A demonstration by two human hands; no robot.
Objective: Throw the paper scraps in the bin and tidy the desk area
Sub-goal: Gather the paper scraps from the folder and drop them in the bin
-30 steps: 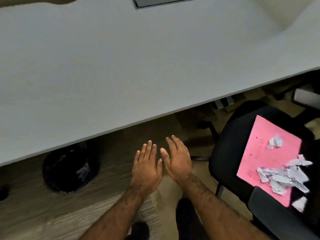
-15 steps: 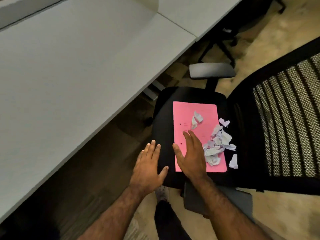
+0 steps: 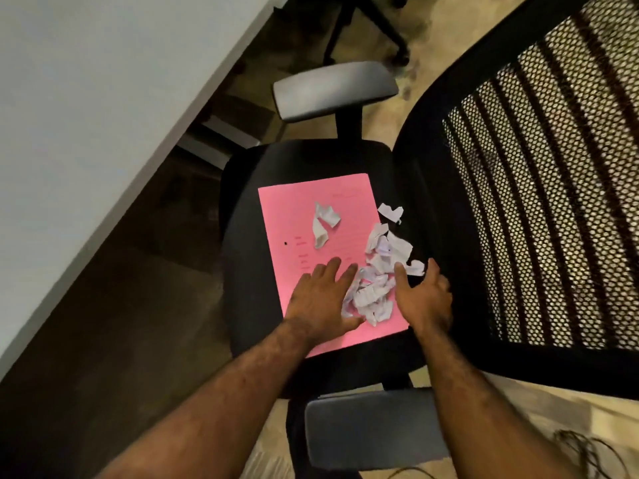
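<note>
My left hand [image 3: 320,299] lies flat and spread on the pink sheet [image 3: 304,233], fingers loose, grasping nothing, its inner edge touching the main pile of paper scraps [image 3: 375,288]. My right hand [image 3: 423,299] sits on the other side of that pile, fingers spread and slightly curled, thumb against the scraps, also holding nothing as far as I can see. So both hands bracket the heap, neither has a grip yet. The pile sits on the near right part of the sheet and spills past its right edge onto the chair seat [image 3: 249,271]. One crumpled scrap [image 3: 323,224] lies apart near the middle of the sheet, and another loose scrap [image 3: 390,211] lies just off the sheet's far right edge on the seat. The sheet lies flat on the black seat, between the two grey armrests [image 3: 337,89], with the mesh backrest [image 3: 553,202] to the right. The white bench [image 3: 86,98] runs along the left, and the part in view shows nothing on it. No bin in view here. My read on progress: scraps not yet collected, none of these binned, so this batch is at the gather step. Left to do: scoop the heap, pick up the two strays, carry all to the bin, then deal with the pink sheet and probably push the chair back in.
</note>
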